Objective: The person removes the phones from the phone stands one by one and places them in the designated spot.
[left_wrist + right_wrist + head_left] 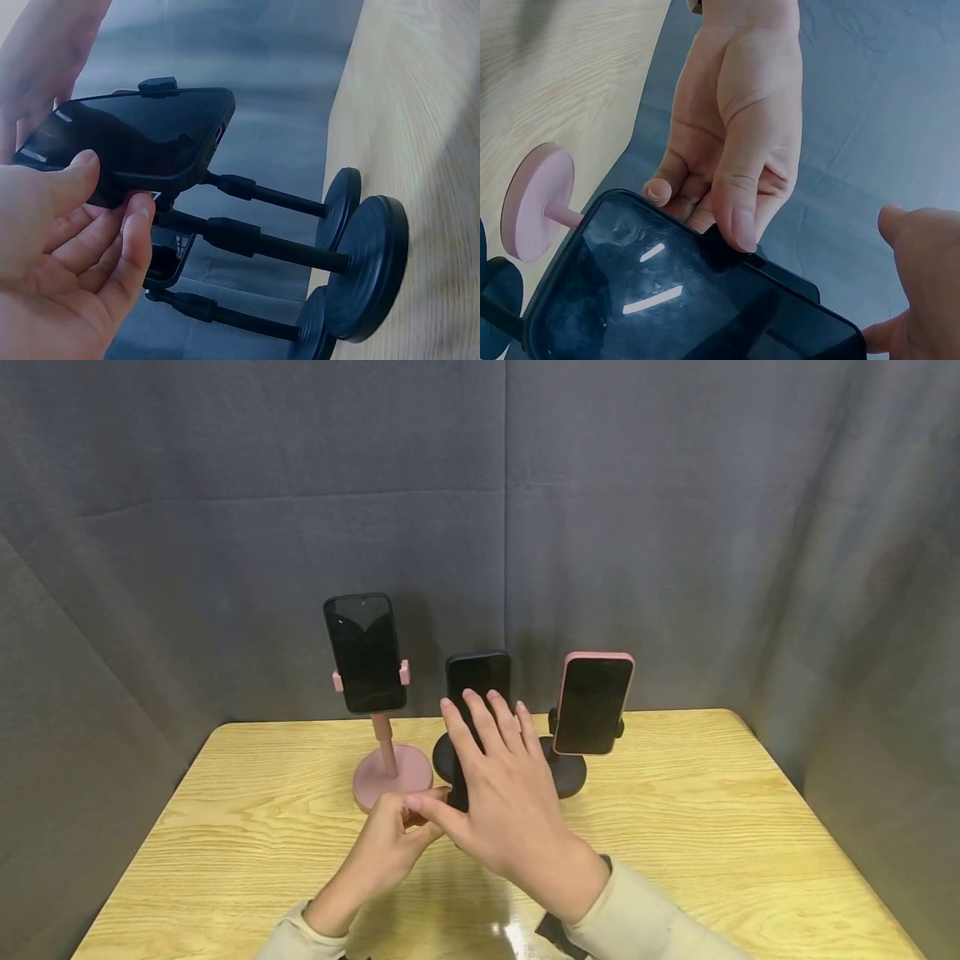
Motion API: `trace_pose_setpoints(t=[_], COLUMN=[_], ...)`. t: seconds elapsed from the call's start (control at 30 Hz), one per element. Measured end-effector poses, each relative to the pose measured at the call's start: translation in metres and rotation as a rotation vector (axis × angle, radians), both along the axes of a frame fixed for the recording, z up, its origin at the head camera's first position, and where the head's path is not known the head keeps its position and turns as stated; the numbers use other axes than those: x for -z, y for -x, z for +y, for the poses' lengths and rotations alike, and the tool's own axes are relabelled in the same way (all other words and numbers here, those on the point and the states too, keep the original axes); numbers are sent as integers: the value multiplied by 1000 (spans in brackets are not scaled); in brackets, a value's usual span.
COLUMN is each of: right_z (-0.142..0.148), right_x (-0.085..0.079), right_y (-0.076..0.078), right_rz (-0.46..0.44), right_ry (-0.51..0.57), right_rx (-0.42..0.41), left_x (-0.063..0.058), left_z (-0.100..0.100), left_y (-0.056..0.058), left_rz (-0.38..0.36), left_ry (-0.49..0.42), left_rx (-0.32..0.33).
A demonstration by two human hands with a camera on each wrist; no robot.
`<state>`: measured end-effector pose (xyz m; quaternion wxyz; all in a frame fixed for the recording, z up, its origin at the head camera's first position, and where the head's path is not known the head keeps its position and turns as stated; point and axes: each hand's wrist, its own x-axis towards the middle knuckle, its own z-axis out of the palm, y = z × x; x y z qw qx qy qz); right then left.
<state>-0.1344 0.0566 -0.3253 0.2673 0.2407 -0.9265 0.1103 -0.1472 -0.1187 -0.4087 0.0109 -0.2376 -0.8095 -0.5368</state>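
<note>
A black phone [630, 262] sits in the clamp [717, 246] of a black phone stand. In the left wrist view the stand's pole [289, 250] runs to a round base [386, 262] on the table. My left hand [386, 843] pinches the clamp at the phone's side edge, thumb on the front, fingers curled behind. The right hand [504, 785] spreads its fingers straight over the phone, its fingers at the phone's far end in the right wrist view. From the head, the right hand hides most of this phone and stand.
Behind stand a pink stand [393, 772] with a dark phone [365, 647], another dark phone [478, 670] in the middle, and a pink-edged phone [594, 703] on a black stand [567, 774]. All are on a wooden table [675, 827] before a grey curtain [337, 485].
</note>
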Motion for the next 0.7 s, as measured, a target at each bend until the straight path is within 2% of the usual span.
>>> trace_pose_setpoints(t=[0.23,0.43,0.7], right_z=[-3,-7,-10], right_x=[6,12,18], right_y=[4,8,13], right_rz=[26,91,170], right_ry=[4,8,-1], right_rx=[27,51,82], left_x=[1,3,3], left_z=[-1,-1,-1], left_y=[-2,-2,-3], left_rz=[0,43,39], left_ry=[-10,-22,-39], left_rx=[-20,0,-15])
